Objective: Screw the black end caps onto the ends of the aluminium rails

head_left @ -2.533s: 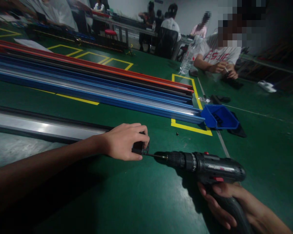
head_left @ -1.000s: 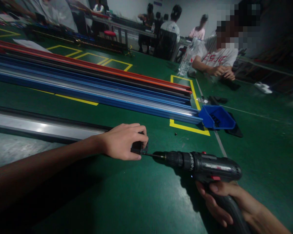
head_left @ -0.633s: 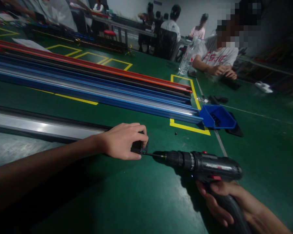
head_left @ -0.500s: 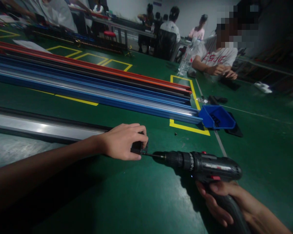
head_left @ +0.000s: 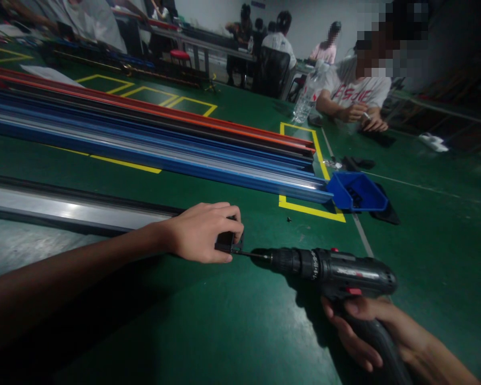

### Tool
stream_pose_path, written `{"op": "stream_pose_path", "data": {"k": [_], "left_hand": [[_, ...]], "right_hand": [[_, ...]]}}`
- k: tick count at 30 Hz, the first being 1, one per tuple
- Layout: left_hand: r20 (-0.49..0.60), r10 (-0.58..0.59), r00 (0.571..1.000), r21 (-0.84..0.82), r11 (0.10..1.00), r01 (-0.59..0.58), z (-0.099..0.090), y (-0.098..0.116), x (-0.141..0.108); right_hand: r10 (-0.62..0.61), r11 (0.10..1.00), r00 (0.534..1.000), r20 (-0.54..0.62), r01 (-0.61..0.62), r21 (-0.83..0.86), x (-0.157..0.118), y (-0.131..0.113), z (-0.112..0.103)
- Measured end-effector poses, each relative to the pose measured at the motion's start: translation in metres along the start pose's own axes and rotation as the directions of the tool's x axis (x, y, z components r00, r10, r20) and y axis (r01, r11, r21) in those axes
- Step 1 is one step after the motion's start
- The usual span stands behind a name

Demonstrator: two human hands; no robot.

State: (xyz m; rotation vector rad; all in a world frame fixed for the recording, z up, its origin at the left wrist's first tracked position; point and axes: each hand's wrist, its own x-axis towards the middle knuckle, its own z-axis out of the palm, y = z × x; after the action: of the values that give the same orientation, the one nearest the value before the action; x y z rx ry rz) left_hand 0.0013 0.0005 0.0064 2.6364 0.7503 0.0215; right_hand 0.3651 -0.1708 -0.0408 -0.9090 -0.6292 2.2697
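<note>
Silver-and-black rail lies left of the drill, lengthwise roughly in line with its bit; the left hand, nearer, curls over the rail's dark end, the right hand wraps the drill

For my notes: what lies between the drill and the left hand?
Head view: a thin bit runs from the drill to the black piece in the left hand.
</note>
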Motion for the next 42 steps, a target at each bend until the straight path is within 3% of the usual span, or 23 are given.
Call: {"op": "stream_pose_path", "data": {"k": [13,18,25,36,42], "left_hand": [[-0.038,0.028,0.999,-0.009,1.0,-0.028,0.006,-0.005,0.0],[-0.036,0.041,0.998,-0.019,0.999,-0.042,0.005,-0.005,0.0],[-0.041,0.061,0.997,-0.017,0.998,-0.062,0.001,-0.003,-0.003],[-0.043,0.057,0.997,-0.047,0.997,-0.059,0.0,-0.001,-0.006],[-0.095,0.024,0.995,-0.207,0.977,-0.043,-0.005,-0.005,-0.003]], "right_hand": [[0.016,0.999,0.996,-0.085,-0.018,-0.027,-0.001,0.0,0.004],[0.001,1.0,0.999,-0.039,-0.001,-0.004,0.001,0.0,0.002],[0.019,1.0,0.998,-0.066,-0.02,-0.01,0.004,-0.001,0.001],[-0.094,0.995,0.996,-0.001,0.094,-0.038,0.011,0.003,0.008],[-0.158,0.987,0.987,-0.026,0.158,0.011,0.007,-0.006,0.003]]}}
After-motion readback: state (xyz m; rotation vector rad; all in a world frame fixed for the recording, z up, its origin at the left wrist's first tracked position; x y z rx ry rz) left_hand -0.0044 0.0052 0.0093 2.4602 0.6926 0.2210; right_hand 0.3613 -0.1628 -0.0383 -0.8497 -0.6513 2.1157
